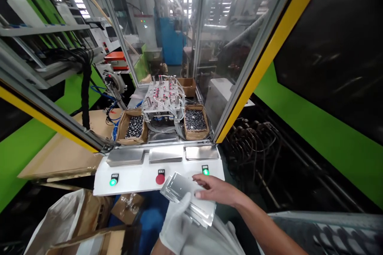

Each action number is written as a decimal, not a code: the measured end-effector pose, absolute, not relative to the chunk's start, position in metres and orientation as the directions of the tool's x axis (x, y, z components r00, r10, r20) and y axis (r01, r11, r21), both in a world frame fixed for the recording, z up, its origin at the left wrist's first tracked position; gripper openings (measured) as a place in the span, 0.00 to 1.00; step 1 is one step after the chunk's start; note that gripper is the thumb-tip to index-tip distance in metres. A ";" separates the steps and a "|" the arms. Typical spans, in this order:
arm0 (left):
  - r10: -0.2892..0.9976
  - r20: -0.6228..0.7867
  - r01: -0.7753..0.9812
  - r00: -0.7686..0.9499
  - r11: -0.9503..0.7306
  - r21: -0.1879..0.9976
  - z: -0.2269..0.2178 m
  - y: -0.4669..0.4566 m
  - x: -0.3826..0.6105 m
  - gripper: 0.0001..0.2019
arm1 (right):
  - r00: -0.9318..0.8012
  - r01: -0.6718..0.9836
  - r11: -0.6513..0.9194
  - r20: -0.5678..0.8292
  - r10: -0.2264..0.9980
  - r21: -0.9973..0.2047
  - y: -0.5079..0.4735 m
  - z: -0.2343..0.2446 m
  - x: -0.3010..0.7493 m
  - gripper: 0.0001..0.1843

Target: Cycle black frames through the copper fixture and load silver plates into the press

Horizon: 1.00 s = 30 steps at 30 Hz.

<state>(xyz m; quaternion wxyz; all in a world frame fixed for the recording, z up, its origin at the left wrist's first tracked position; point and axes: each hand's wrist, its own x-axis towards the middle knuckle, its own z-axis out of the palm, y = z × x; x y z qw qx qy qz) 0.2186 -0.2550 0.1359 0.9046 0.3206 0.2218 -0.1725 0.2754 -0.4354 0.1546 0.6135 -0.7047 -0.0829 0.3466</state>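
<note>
My left hand [177, 219], in a white glove, is closed around a stack of thin shiny metal plates [191, 201], thumb lying on top. The stack is tilted and its plates are slightly fanned out of line. Over the right side of the stack hovers my bare right hand [214, 189], its thumb and bent fingers apart with nothing visible between them. Whether its fingertips touch the top plate, I cannot tell. Beyond the hands, flat metal plates lie in three piles on the white panel: a left pile [125, 156], a middle pile [166, 153] and a right pile [202, 152].
The panel carries a red button [160, 177] and green-lit buttons [113, 182]. Behind stands a fixture [163, 97] with pins and tubes, between a left cardboard box [133, 127] and a right cardboard box [196, 122] of small metal parts. A yellow-edged frame [254, 75] surrounds it. Cartons [127, 207] lie lower left.
</note>
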 end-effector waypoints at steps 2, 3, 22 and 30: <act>-0.127 -0.530 0.442 0.839 0.725 0.527 0.140 -0.252 0.219 0.20 | 0.737 -0.192 -0.296 -0.337 0.586 -0.936 -0.435 0.158 0.281 0.31; -0.100 -0.540 0.438 0.836 0.715 0.545 0.143 -0.250 0.219 0.21 | 0.745 -0.145 -0.313 -0.311 0.589 -0.939 -0.437 0.160 0.286 0.26; -0.151 -0.582 0.442 0.799 0.803 0.400 0.160 -0.246 0.216 0.40 | 0.796 0.599 -0.657 0.248 0.553 -0.458 -0.483 0.125 0.354 0.19; -0.175 -0.554 0.469 0.814 0.760 0.450 0.163 -0.253 0.230 0.33 | 0.863 0.172 -0.625 -0.190 0.468 -0.761 -0.437 0.172 0.288 0.27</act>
